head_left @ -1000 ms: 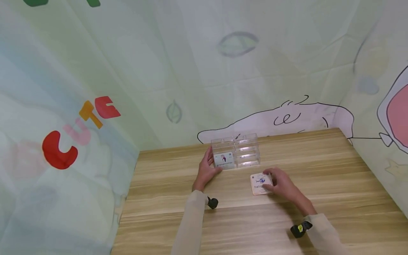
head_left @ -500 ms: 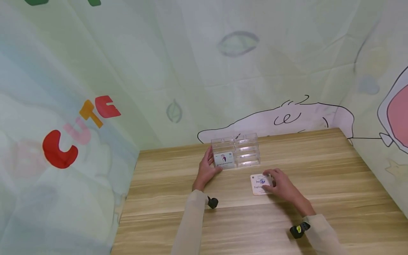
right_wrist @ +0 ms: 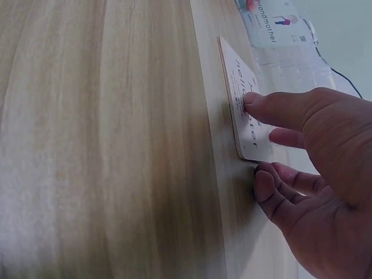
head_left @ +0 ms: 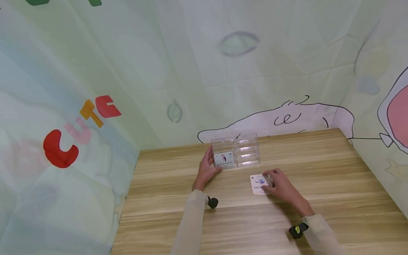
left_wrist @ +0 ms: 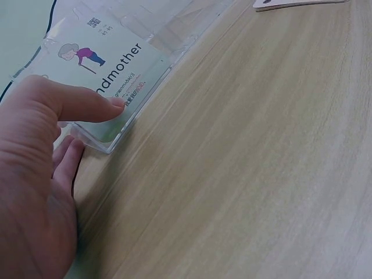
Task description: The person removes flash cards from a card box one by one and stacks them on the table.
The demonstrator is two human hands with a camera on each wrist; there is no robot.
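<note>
A clear plastic organizer with several compartments stands near the table's back edge. In its lower left part sits a "grandmother" flashcard. My left hand grips the organizer's left side, the thumb in front over the card and the other fingers round the side. On the table in front lies a small stack of flashcards with a helicopter card on top. My right hand pinches this stack by its right side. In the right wrist view the thumb presses the card's face, with fingers at its edge.
The wooden table spreads out in front of the organizer and to both sides. A printed cloth backdrop hangs behind the table and along its left.
My left hand and the organizer have stayed put. The right hand and the top card have shifted very slightly to the left.
</note>
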